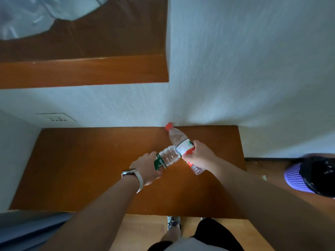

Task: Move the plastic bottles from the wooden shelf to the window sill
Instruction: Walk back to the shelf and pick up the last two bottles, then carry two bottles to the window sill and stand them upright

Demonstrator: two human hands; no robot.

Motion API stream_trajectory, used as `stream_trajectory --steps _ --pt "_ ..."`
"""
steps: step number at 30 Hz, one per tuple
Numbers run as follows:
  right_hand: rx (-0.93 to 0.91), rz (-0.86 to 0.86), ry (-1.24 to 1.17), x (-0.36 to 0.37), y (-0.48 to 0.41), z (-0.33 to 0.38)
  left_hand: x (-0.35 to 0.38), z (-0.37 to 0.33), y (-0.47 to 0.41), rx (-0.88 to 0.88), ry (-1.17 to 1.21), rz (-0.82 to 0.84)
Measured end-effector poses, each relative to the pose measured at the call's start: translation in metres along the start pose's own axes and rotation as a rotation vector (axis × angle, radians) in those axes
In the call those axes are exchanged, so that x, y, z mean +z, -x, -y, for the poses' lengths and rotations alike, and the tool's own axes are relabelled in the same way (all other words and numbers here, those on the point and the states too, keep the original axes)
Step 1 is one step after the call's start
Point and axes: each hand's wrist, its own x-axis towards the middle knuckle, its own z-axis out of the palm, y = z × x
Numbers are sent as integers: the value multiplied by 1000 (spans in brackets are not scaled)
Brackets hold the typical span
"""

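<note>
My left hand [147, 167] grips a clear plastic bottle with a green label [167, 157], lying tilted above the wooden shelf [81, 169]. My right hand [198, 153] grips a clear bottle with a red cap and a red-and-white label [178, 140], its cap pointing up toward the wall. The two bottles touch or cross between my hands. Above, at the upper left, runs a brown wooden window sill [87, 71].
A crumpled clear plastic bag [36, 15] lies on the sill at the top left. A wall socket [57, 118] sits on the white wall above the shelf. A purple mesh bin with a black bag [311, 175] stands on the floor at the right.
</note>
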Motion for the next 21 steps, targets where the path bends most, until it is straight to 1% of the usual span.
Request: stream_trajectory --steps 4,8,10,14,19,21 --pt "4 -5 -67 3 2 -1 3 4 7 -36 21 -40" --pt "-21 -20 -169 4 14 5 8 11 22 -88 109 -68" --pt "-48 -8 -227 4 21 8 7 15 33 -115 165 -110" --pt "-116 38 -327 5 33 12 0 19 53 -171 335 -186" --pt "-227 108 -363 1 51 19 -17 14 92 -274 648 -287" --pt "-263 147 -370 -4 61 26 -23 8 108 -323 693 -329"
